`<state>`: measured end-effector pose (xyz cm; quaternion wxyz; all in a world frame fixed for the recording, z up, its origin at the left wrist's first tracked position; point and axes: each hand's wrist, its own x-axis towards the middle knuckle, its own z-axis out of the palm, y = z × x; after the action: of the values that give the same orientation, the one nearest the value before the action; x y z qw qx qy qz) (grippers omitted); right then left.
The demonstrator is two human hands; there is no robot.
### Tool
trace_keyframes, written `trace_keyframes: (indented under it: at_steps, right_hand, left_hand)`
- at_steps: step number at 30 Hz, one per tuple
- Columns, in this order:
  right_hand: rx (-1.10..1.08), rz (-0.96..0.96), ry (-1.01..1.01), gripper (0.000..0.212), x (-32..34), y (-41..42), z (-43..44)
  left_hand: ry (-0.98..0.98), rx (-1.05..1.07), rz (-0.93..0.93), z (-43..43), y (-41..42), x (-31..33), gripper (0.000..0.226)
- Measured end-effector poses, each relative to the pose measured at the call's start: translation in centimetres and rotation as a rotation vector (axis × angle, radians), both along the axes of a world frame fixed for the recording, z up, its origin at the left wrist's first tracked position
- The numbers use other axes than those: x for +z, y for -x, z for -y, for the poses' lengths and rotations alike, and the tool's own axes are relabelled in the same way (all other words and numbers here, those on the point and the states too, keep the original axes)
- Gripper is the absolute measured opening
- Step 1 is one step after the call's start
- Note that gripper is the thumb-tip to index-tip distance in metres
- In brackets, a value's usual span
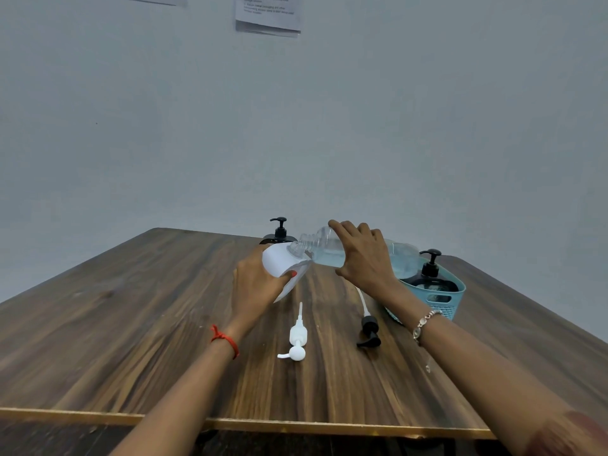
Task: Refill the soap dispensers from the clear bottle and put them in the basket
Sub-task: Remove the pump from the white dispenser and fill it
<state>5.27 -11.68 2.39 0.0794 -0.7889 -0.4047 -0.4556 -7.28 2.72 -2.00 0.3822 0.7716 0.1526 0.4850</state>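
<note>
Soap dispenser work is under way on a wooden table (131,324). The left hand (255,286) is wrapped around a white dispenser bottle (284,263), tilted with its open mouth toward the right. The right hand (363,258) grips a clear bottle (324,246) from above, holding it almost on its side with the neck at the white bottle's mouth; clear liquid sits in its lower half. Nearer, between the two forearms, a white pump head (296,340) lies flat on the table, and just to its right lies a black pump head (369,329) with its tube pointing away. At the right, a light blue basket (444,301) holds one dark dispenser (431,274) with a black pump. Another dark dispenser (279,232) stands at the far edge, behind the white bottle.
</note>
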Motion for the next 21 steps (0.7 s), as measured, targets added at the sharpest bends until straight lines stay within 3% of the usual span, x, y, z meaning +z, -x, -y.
trace_keyframes:
  at_steps: [21]
  right_hand:
    - [0.035,0.018,-0.017,0.081,-0.2,0.37,-0.21]
  left_hand:
    - [0.023,0.0,-0.005,0.29,0.96,0.27,0.044]
